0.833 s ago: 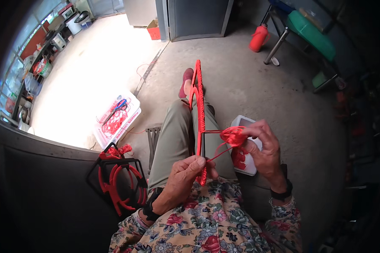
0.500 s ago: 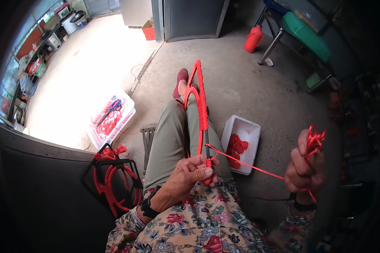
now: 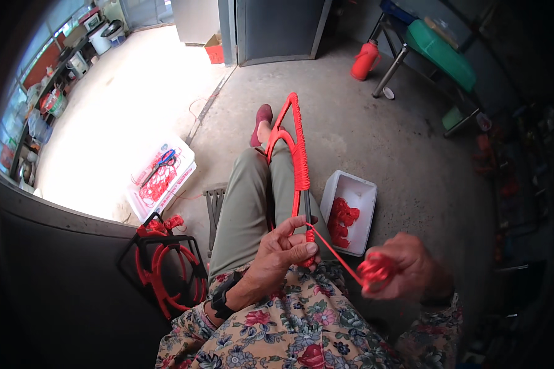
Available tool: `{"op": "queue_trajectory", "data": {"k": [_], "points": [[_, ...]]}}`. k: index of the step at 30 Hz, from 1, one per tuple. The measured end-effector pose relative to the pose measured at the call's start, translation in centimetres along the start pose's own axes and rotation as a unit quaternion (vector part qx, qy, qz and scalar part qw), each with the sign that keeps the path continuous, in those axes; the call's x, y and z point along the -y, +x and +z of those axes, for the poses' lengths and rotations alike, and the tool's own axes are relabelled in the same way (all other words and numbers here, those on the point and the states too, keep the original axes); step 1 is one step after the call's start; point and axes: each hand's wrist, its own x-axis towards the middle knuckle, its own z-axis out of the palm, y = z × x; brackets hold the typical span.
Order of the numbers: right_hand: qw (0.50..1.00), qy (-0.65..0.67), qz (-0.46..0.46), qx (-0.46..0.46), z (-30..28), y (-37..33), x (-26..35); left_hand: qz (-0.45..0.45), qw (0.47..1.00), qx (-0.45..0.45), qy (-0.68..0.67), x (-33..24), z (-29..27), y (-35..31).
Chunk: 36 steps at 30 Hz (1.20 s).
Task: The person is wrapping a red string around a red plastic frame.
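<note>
Resting upright over my lap is a frame of black bars, mostly wrapped in red cord, with a curved part inside it. A bare black stretch shows just above my left hand, which grips the wrapped lower end between thumb and fingers, index finger raised along the bar. To the right, my right hand is closed on a bundle of red cord, somewhat blurred. One strand runs taut from the bundle to the bar by my left fingers.
A white foam box with red cord stands right of my legs. Left lie a white tray with cord scraps and blue-handled scissors, and more red-wrapped black frames. Farther off are a red flask and a table.
My right hand has come in leftward and slightly down with the cord bundle, shortening the strand. My left index finger has lifted along the bar; the left hand still grips the frame.
</note>
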Motion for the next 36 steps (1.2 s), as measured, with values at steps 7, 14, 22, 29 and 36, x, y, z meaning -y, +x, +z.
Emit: {"op": "queue_trajectory", "data": {"k": [7, 14, 22, 29, 36], "points": [[0.982, 0.108, -0.065, 0.143, 6.7, 4.0, -2.6, 0.015, 0.999, -0.036, 0.015, 1.7, -1.1, -0.2], [0.980, 0.122, -0.047, 0.153, 8.3, 5.9, -3.6, 0.046, 0.977, -0.139, 0.156, 1.0, 0.0, -0.7], [0.979, 0.106, -0.096, 0.144, 8.7, 6.5, -3.7, 0.186, 0.946, -0.143, 0.224, 0.9, -0.3, -0.4], [0.982, 0.101, -0.099, 0.127, 9.2, 6.8, -3.8, 0.262, 0.933, -0.109, 0.219, 1.3, -1.3, 0.2], [0.984, 0.032, -0.149, 0.088, 6.9, 8.3, -2.5, 0.223, 0.920, -0.123, 0.297, 0.4, -0.7, 0.4]]}}
